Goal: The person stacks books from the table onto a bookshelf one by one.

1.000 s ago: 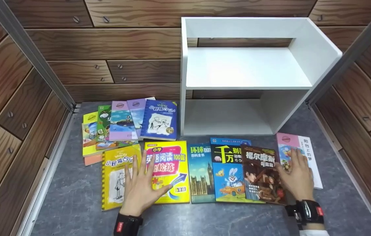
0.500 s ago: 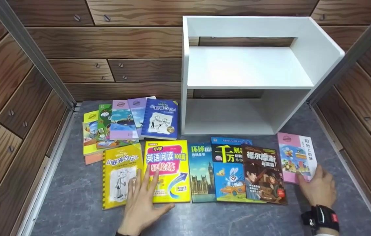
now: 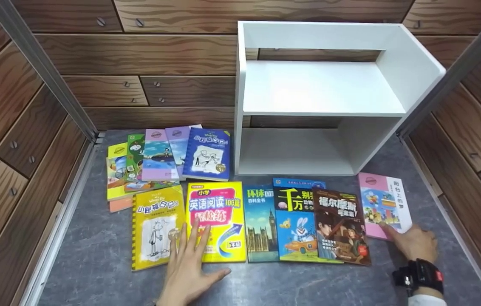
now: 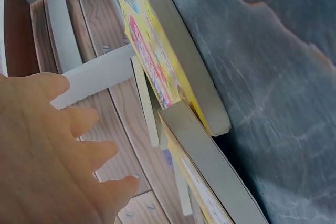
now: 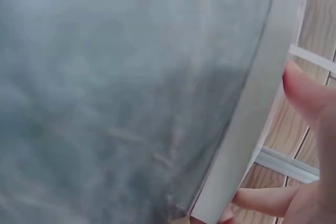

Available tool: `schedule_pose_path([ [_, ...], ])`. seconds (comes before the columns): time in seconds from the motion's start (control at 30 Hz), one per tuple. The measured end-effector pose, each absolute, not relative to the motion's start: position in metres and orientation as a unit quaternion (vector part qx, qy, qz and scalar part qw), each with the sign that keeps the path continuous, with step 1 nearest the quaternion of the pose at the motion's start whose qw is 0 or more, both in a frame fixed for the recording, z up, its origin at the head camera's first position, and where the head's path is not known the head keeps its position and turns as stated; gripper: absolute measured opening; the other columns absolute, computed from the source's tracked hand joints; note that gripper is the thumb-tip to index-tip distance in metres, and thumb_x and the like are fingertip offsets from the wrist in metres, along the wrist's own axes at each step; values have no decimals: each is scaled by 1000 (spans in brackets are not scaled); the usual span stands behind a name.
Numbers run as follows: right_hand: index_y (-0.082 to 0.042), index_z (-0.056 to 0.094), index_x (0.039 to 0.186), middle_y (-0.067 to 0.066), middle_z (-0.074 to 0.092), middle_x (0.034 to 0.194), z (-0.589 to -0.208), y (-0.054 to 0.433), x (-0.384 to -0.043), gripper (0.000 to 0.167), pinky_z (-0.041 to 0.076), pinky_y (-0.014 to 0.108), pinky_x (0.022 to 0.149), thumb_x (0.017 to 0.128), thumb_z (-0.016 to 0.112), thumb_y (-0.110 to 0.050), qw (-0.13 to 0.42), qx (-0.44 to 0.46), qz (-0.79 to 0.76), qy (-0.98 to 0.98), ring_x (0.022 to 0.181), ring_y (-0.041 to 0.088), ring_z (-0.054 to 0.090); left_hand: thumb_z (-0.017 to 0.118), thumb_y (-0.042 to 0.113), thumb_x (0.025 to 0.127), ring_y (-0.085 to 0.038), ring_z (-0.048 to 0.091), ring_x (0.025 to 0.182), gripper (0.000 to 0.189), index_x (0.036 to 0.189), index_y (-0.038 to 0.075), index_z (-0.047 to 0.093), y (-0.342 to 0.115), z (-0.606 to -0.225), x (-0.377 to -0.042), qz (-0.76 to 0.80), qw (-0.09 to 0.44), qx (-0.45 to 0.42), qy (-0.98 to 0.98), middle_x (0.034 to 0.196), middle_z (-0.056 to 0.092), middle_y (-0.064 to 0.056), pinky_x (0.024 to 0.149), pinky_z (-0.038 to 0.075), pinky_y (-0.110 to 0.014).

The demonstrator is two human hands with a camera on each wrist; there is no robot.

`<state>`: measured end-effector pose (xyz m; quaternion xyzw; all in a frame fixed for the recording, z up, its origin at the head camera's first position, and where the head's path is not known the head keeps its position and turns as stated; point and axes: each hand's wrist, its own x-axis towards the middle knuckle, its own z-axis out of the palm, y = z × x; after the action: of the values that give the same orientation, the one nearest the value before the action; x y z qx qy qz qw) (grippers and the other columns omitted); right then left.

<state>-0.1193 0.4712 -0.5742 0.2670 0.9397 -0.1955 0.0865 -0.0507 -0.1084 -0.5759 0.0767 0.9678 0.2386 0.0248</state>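
My right hand (image 3: 417, 245) is at the lower right corner of a pink and white book (image 3: 383, 208) lying flat on the grey table. Its thumb rests on the cover and the other fingers curl at the right edge. The right wrist view shows the book's page block (image 5: 249, 103) with thumb and fingers gripping it. Spread and straight, the fingers of my left hand (image 3: 189, 270) lie over the lower part of two yellow books, a comic diary (image 3: 155, 229) and an English reader (image 3: 219, 216). In the left wrist view, the left hand (image 4: 52, 150) looks apart from them.
A white two-tier shelf (image 3: 325, 114) stands behind the front row. That row also has a teal book (image 3: 261, 225), a blue rabbit book (image 3: 300, 229) and a brown detective book (image 3: 342, 229). Several overlapping books, including a blue one (image 3: 207, 155), lie left of the shelf.
My right hand has moved from over the pink and white book's cover to its lower right corner and taken hold. My left hand has drawn back toward the front edge, still spread.
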Motion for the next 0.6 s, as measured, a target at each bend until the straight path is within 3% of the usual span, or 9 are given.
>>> schedule_pose_path([
  [0.1, 26, 51, 119, 51, 51, 117, -570, 478, -124, 112, 47, 67, 87, 85, 61, -81, 91, 259, -204, 940, 104, 60, 54, 69, 82, 75, -40, -1, 159, 117, 166, 22, 27, -106, -574, -53, 233, 30, 72, 969, 175, 9, -8, 125, 2, -66],
  [0.2, 28, 54, 114, 48, 57, 109, -569, 485, -129, 110, 51, 60, 82, 84, 66, -77, 107, 255, -222, 935, 93, 52, 61, 71, 82, 74, -39, -2, 160, 118, 167, 25, 26, -103, -571, -56, 236, 36, 67, 969, 175, 9, -8, 125, 2, -66],
  [0.4, 29, 55, 112, 44, 60, 104, -569, 494, -138, 111, 54, 55, 79, 79, 73, -76, 132, 252, -247, 926, 90, 45, 62, 75, 79, 73, -38, -1, 160, 119, 167, 25, 25, -100, -569, -60, 247, 28, 78, 965, 176, 4, -3, 124, 3, -67],
  [0.6, 28, 56, 108, 43, 60, 101, -572, 496, -134, 106, 54, 54, 80, 80, 76, -72, 116, 251, -248, 928, 88, 45, 62, 73, 80, 73, -39, 0, 160, 119, 167, 24, 26, -97, -570, -60, 243, 20, 81, 966, 176, 0, 0, 123, 4, -69],
])
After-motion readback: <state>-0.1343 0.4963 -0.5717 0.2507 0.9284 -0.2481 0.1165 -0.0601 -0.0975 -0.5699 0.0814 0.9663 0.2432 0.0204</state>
